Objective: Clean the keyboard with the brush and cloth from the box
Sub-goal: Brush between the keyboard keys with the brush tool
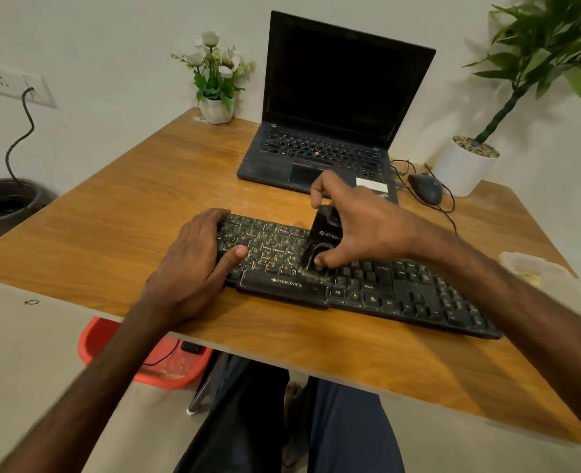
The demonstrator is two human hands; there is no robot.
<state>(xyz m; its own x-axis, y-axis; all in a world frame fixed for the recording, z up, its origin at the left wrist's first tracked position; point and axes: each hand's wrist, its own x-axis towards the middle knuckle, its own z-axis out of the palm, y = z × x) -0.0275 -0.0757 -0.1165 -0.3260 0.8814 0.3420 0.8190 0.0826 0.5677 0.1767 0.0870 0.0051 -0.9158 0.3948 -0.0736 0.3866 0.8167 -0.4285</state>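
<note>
A black dusty keyboard lies across the wooden table, slanted from upper left to lower right. My right hand grips a black brush with its bristles down on the keys just above the space bar. My left hand rests on the keyboard's left end, fingers over its far corner and thumb lying on the keys. A clear plastic box sits at the table's right edge. No cloth can be made out.
An open black laptop stands behind the keyboard, with a wired mouse to its right. A small flower pot and a large white planter occupy the back corners. A red basin sits on the floor under the table.
</note>
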